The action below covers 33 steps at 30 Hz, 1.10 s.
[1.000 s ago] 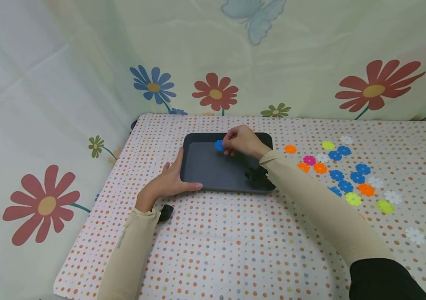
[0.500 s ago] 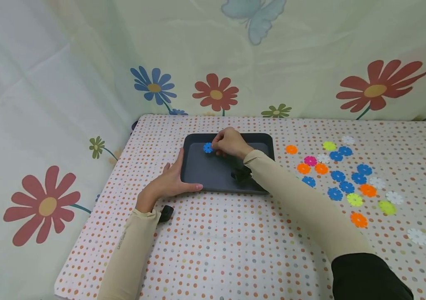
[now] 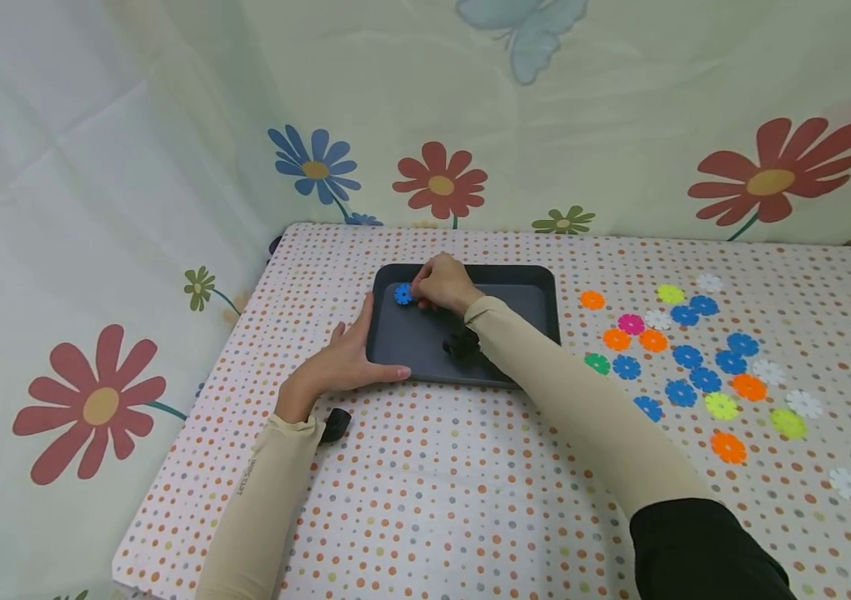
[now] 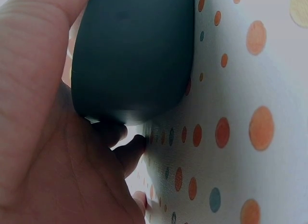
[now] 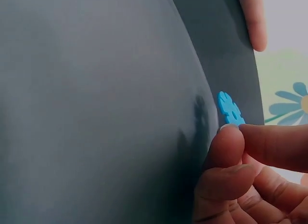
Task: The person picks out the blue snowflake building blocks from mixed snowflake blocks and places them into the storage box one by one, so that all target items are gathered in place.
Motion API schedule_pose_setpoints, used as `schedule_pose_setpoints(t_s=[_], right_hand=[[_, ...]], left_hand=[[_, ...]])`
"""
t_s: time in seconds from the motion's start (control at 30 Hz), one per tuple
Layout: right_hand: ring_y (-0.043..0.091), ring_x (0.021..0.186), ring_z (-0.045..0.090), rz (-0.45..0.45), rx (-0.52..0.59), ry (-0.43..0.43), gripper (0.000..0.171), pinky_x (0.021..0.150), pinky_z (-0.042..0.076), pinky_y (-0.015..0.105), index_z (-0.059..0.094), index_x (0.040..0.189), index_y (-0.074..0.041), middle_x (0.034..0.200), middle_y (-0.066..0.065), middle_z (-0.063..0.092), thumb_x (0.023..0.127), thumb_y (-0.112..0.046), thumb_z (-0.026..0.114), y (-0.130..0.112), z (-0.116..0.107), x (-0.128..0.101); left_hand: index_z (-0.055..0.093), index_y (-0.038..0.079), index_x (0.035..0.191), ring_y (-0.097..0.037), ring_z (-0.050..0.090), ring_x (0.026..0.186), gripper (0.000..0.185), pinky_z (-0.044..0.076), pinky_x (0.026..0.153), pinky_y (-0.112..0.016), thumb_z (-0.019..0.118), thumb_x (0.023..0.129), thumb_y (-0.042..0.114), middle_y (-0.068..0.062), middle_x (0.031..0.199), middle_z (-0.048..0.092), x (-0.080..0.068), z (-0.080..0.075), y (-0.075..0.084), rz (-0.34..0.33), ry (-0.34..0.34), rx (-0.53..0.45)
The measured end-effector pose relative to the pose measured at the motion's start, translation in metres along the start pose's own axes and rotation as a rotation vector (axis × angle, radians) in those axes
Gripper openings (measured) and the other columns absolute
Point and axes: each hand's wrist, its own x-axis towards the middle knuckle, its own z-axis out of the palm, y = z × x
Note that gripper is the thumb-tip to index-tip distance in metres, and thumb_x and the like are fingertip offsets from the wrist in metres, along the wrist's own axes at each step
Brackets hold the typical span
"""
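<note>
One dark tray (image 3: 515, 287) on the dotted table (image 3: 433, 492), left hand (image 3: 346, 362) flat against its near-left corner, fingers relaxed | one blue flower disc (image 3: 403, 293) over the tray's far-left, pinched by right hand (image 3: 442, 283) fingers (image 5: 226, 147); likely light, stiff, best held by its edge | roughly twenty loose discs (image 3: 695, 358) lie right.

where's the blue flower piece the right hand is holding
In the head view the blue flower piece is over the far-left corner of the dark tray, pinched by the right hand.
</note>
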Motion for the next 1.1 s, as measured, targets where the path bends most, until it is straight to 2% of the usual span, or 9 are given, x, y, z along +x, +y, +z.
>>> schedule_pose_setpoints(t_s=[0.2,0.43,0.57,0.77,1.1], right_hand=[[0.015,0.055,0.06,0.006,-0.048,-0.003,0.012,0.056,0.05,0.029,0.079,0.096,0.005,0.071,0.009,0.07,0.1,-0.002,0.071,0.002,0.005,0.008],[0.015,0.057,0.063,0.015,-0.075,0.074,0.012,0.059,0.051,0.029,0.081,0.092,0.003,0.069,0.009,0.071,0.097,-0.003,0.072,0.001,0.008,0.014],[0.017,0.059,0.064,0.023,-0.093,0.089,0.016,0.061,0.051,0.029,0.08,0.083,0.003,0.066,0.008,0.07,0.096,-0.003,0.071,0.0,0.012,0.014],[0.018,0.057,0.06,0.057,-0.159,0.094,0.022,0.059,0.048,0.031,0.078,0.074,-0.002,0.061,0.006,0.065,0.095,-0.004,0.07,-0.001,0.019,0.015],[0.02,0.06,0.06,0.062,-0.22,0.116,0.019,0.061,0.048,0.031,0.076,0.078,-0.003,0.063,0.005,0.063,0.096,-0.007,0.07,-0.002,0.022,0.015]], left_hand=[[-0.025,0.035,0.167,-0.048,-0.016,0.159,0.141,0.013,0.122,-0.072,0.08,0.081,0.074,-0.002,0.179,-0.003,0.001,0.001,0.0,-0.01,-0.016,0.009],[-0.023,0.027,0.169,-0.043,-0.014,0.16,0.141,0.001,0.127,-0.063,0.081,0.083,0.07,-0.002,0.179,-0.006,0.005,-0.004,0.001,0.063,0.004,0.022],[-0.024,0.031,0.168,-0.046,-0.015,0.16,0.141,0.005,0.125,-0.067,0.08,0.082,0.072,-0.001,0.179,-0.006,0.005,-0.004,-0.001,0.034,-0.006,0.024],[-0.023,0.036,0.168,-0.049,-0.014,0.159,0.14,0.012,0.122,-0.072,0.08,0.081,0.074,-0.002,0.179,-0.003,0.002,-0.002,-0.002,-0.004,-0.002,0.014],[-0.024,0.032,0.168,-0.05,-0.016,0.158,0.141,0.009,0.123,-0.072,0.08,0.082,0.073,-0.004,0.179,-0.003,0.002,-0.001,-0.001,-0.002,-0.009,0.006]])
